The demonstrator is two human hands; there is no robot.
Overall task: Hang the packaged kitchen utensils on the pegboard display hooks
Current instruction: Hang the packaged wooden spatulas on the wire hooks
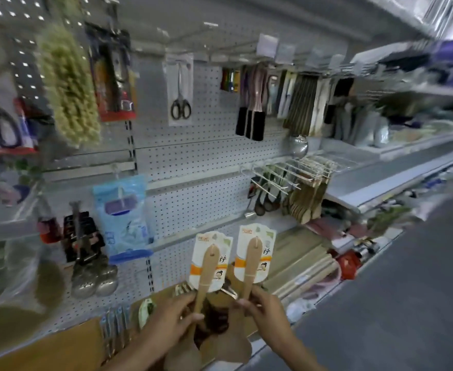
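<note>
Left hand (pixel 170 314): pinching the handle of the left carded wooden spatula (pixel 206 266), fingers curled round the shaft low down, blade end below.
Right hand (pixel 264 309): gripping the handle of the right carded wooden spatula (pixel 250 261) the same way, just beside the left one.
Long axis: both spatulas near upright, backing cards topmost, splayed slightly apart like a V.
Direction to target: free hooks (pixel 273 180) up and to the right, well apart from both hands; right hand nearer, so probably first to hang.
Card hole: at each handle tip, facing the pegboard (pixel 193 156); needs lining up with a hook end.
Materials: smooth pale wood, glossy printed card, thin wire hooks, perforated grey metal board.
Farther off: packaged scissors (pixel 181 95) hanging high on the board.
</note>
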